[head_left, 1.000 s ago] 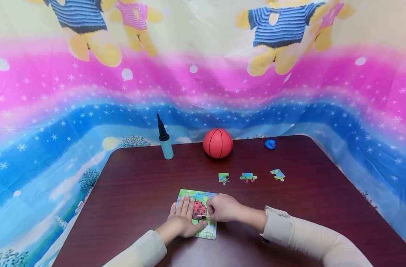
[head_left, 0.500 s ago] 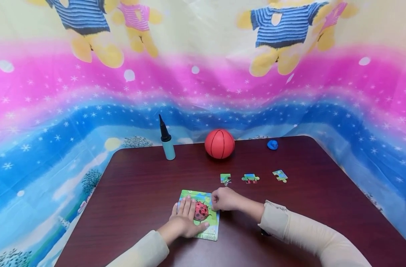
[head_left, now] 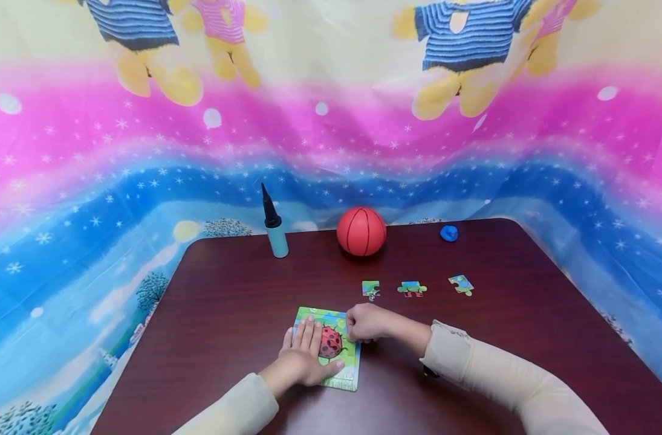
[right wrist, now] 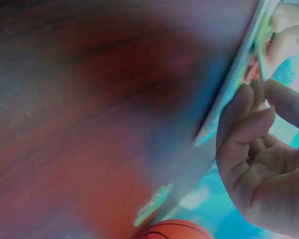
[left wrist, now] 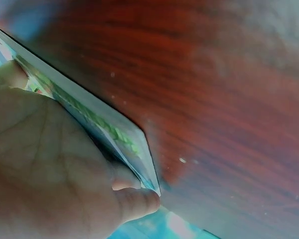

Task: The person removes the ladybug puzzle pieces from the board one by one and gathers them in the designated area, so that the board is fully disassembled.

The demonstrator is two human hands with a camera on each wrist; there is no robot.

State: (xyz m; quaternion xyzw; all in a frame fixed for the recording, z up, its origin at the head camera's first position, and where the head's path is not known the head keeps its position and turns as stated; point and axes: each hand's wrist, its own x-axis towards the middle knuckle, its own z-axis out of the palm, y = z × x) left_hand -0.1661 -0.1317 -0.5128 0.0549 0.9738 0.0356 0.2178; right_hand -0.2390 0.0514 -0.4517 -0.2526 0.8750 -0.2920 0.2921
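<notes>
A jigsaw puzzle board (head_left: 341, 383) with a red ladybug picture lies on the table in the head view. My left hand (head_left: 302, 359) lies across its left part with straight fingers, covering some of the picture. At the board's upper right edge is my right hand (head_left: 367, 322), its fingers curled. In the right wrist view, the right hand's thumb and index finger pinch a thin puzzle piece (right wrist: 262, 64) seen edge-on, close over the board; most of it is hidden. Beyond the board lie three loose pieces: a left one (head_left: 370, 289), a middle one (head_left: 412, 287) and a right one (head_left: 461, 284).
Along the back of the dark brown table (head_left: 227, 290) stand a teal hand pump (head_left: 277, 240) with a black nozzle and a red ball (head_left: 361, 232). A small blue lump (head_left: 448, 233) sits at the back right. A printed cloth (head_left: 320, 145) hangs behind the table.
My right hand has moved from beside the ladybug to the board's upper right edge, uncovering more of the picture. My left hand has stayed on the board.
</notes>
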